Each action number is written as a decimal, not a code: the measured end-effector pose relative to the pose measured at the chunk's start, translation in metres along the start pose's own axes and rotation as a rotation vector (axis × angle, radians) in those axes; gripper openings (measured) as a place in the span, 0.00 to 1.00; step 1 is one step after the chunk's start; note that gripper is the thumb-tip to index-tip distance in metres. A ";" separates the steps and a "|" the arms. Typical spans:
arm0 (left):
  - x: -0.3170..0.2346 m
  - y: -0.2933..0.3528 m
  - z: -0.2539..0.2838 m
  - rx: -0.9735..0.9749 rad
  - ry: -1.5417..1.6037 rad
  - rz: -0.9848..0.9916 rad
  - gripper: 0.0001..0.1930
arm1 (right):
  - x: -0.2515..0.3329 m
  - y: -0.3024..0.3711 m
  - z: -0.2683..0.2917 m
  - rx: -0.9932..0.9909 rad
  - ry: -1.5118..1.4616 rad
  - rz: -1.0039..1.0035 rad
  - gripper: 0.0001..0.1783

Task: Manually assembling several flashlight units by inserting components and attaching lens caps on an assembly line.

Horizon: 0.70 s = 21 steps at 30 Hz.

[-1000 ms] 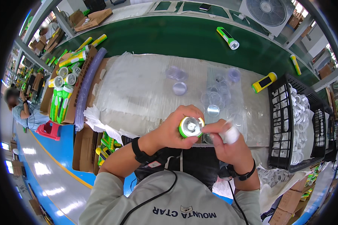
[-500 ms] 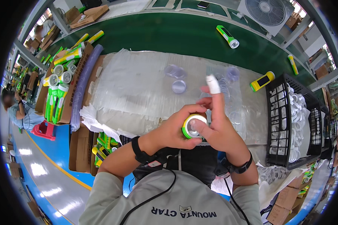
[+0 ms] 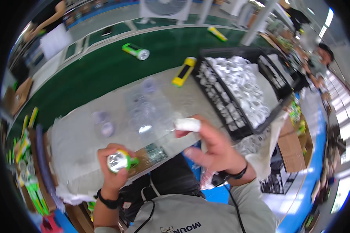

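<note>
My left hand (image 3: 109,171) is closed around a green and yellow flashlight (image 3: 119,160), whose round, shiny lens end faces up. Away from it, my right hand (image 3: 214,145) is lifted over the table's near edge, slightly blurred, its thumb and forefinger apart and nothing seen between them. White tape wraps a finger of that hand. Clear round discs (image 3: 107,129) lie on the plastic-covered tabletop (image 3: 77,116), with a looser spread of clear rings (image 3: 146,110) farther right. Beyond my right hand stands a black crate (image 3: 221,101) full of white rings (image 3: 241,87).
A yellow flashlight (image 3: 184,72) lies beside the crate, and a green one (image 3: 136,51) rests on the green belt (image 3: 93,64). Several flashlights (image 3: 31,182) fill a box at the left. Cardboard boxes (image 3: 293,145) stand at the right. Other people are in the background.
My right hand has left the flashlight and moved right toward the crate, its fingers apart. My left hand keeps the flashlight. The view has turned to the right.
</note>
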<state>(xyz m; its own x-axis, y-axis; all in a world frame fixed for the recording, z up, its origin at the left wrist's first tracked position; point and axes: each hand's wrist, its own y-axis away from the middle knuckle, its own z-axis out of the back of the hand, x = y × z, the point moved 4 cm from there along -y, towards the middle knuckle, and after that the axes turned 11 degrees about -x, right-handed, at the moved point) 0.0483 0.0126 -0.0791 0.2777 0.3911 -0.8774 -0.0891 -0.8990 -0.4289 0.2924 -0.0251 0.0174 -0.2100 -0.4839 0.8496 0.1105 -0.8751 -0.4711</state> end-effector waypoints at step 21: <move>0.006 0.004 0.001 0.017 0.065 -0.009 0.29 | -0.248 -0.009 0.339 0.099 1.517 -0.738 0.54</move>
<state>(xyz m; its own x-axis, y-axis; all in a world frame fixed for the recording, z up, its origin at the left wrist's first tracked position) 0.0488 0.0120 -0.0864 0.3405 0.3849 -0.8579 -0.1020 -0.8919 -0.4406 0.6730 0.1013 -0.1081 -0.9108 0.3886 -0.1396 -0.3868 -0.9213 -0.0407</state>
